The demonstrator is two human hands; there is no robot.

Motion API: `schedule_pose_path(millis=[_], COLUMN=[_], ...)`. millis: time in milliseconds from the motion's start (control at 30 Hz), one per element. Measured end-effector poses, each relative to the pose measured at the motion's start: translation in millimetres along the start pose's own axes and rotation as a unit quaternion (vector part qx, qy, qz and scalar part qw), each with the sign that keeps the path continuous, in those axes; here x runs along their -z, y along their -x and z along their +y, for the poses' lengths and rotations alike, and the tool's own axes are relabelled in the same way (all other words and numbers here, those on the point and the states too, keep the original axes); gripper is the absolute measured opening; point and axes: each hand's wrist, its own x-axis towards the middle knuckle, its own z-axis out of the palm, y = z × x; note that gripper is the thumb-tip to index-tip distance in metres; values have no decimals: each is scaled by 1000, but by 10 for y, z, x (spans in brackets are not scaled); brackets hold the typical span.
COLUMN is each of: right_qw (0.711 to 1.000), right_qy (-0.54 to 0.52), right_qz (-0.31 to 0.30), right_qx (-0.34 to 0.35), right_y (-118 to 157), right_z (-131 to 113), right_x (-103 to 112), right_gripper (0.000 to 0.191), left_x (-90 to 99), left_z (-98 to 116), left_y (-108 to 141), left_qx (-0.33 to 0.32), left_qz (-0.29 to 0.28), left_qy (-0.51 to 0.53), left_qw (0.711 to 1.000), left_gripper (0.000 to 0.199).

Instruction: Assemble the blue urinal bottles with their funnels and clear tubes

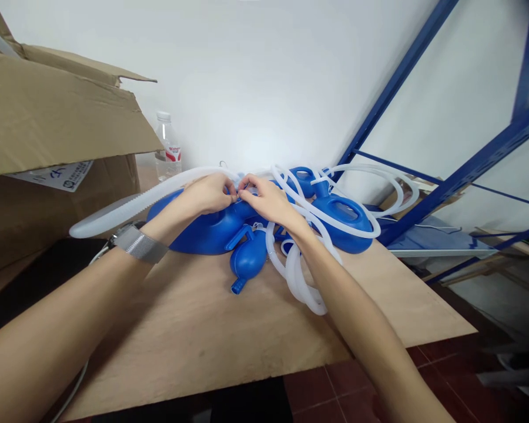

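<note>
A large blue plastic bottle (pixel 203 232) lies on its side on the wooden table (pixel 211 329). At its neck, my left hand (pixel 211 194) and my right hand (pixel 267 200) meet with fingertips pinched close together. Whatever small part they grip is hidden by the fingers. A ribbed translucent hose (pixel 158 191) arcs behind my left hand and hangs out to the left. Just below my hands is a blue squeeze bulb (pixel 249 255) with a short nozzle. Coiled white tubing (pixel 297 273) lies beside the bulb, partly behind my right forearm.
More blue handled bottles (pixel 344 226) with looped tubing sit at the table's right back. An open cardboard box (pixel 62 111) stands at left, near a clear water bottle (pixel 167 147). A blue metal rack (pixel 405 64) rises on the right. The white wall (pixel 247 82) is behind.
</note>
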Motion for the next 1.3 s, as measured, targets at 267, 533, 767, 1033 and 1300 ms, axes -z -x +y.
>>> schedule_pose_path(millis=[267,533,767,1033,1300], right_qw=[998,999,985,983,985], right_qy=[7,-43,-49,-93,107], right_qz=[28,-17,133,144,-138], right_qx=[58,16,103,61,-13], right_y=[148,563,585,709,1196], right_z=[67,582,630,377,-274], right_x=[352,480,349,879,766], right_gripper=[47,47,30,40,51], left_x=[27,27,63,43,15], left_z=[-73,-6,37,33,-1], left_y=[-71,16,65,87,73], left_qx=[-76,-72,-53,-56,-72], left_qz=[-39,-46,-52,-35,-26], left_qy=[40,53,41,21,33], left_qw=[996,995,996,998,996], left_gripper=[31,43,75,80,76])
